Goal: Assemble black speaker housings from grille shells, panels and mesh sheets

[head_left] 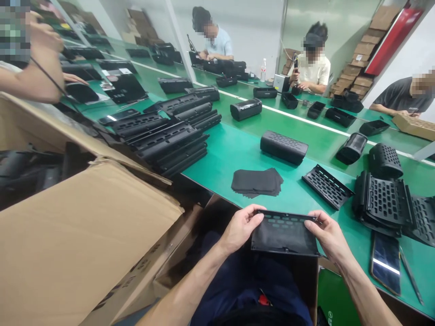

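Note:
A flat black plastic panel (283,233) with a row of slots along its top edge rests over my lap at the table's near edge. My left hand (239,228) grips its left end, and my right hand (328,235) grips its right end. A dark sheet seems to cover most of the panel's face. Just beyond it, on the green table (231,154), lies a stack of thin black sheets (256,182).
A slotted grille (327,186) and several more grilles (384,201) lie at right, next to a phone (385,261) and a pen (411,276). Black casings (283,147) and stacked panels (170,136) sit farther out. An open cardboard box (84,226) fills the left. Other people work across the table.

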The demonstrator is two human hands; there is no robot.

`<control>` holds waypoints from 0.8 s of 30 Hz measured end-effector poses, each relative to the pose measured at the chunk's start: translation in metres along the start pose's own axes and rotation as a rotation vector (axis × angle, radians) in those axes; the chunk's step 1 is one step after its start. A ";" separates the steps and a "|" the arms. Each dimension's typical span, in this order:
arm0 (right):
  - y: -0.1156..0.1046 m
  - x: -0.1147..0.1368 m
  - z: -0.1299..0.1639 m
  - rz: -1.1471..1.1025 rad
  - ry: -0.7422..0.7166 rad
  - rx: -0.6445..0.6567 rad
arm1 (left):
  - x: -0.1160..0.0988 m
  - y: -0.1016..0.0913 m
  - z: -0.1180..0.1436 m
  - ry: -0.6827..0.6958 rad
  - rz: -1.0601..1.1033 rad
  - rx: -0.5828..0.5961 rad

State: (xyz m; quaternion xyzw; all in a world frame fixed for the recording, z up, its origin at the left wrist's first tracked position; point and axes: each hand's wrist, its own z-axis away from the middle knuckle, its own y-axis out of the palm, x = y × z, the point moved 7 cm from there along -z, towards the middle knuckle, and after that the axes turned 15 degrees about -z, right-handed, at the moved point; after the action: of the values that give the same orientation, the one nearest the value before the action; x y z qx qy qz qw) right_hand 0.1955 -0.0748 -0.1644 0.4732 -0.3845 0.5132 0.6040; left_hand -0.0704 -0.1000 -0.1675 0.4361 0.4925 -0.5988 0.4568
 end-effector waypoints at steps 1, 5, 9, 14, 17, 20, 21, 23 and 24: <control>0.001 0.001 0.000 -0.005 -0.021 -0.018 | 0.001 0.001 0.001 -0.004 0.035 0.015; 0.003 0.000 0.001 -0.034 -0.060 -0.060 | 0.004 0.004 0.006 -0.004 0.180 0.098; 0.002 -0.006 0.006 -0.046 -0.050 -0.068 | 0.008 0.004 0.012 0.005 0.228 0.126; 0.002 -0.009 0.007 -0.032 -0.032 -0.061 | 0.013 0.005 0.013 0.001 0.244 0.088; 0.001 -0.010 0.006 -0.076 -0.017 -0.074 | 0.015 0.007 0.013 0.005 0.270 0.057; 0.002 -0.013 0.005 -0.132 0.013 -0.065 | 0.019 0.010 0.012 -0.001 0.314 0.047; 0.003 -0.015 0.005 -0.140 0.030 -0.059 | 0.020 0.011 0.012 -0.006 0.329 0.049; 0.003 -0.017 0.005 -0.130 0.052 -0.049 | 0.022 0.015 0.013 -0.018 0.347 0.056; 0.003 -0.017 0.004 -0.113 0.048 -0.047 | 0.023 0.016 0.013 -0.022 0.352 0.054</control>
State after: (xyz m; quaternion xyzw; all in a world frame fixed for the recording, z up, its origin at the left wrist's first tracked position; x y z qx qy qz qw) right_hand 0.1898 -0.0834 -0.1794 0.4676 -0.3543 0.4803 0.6520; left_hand -0.0604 -0.1174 -0.1913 0.5212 0.3871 -0.5273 0.5481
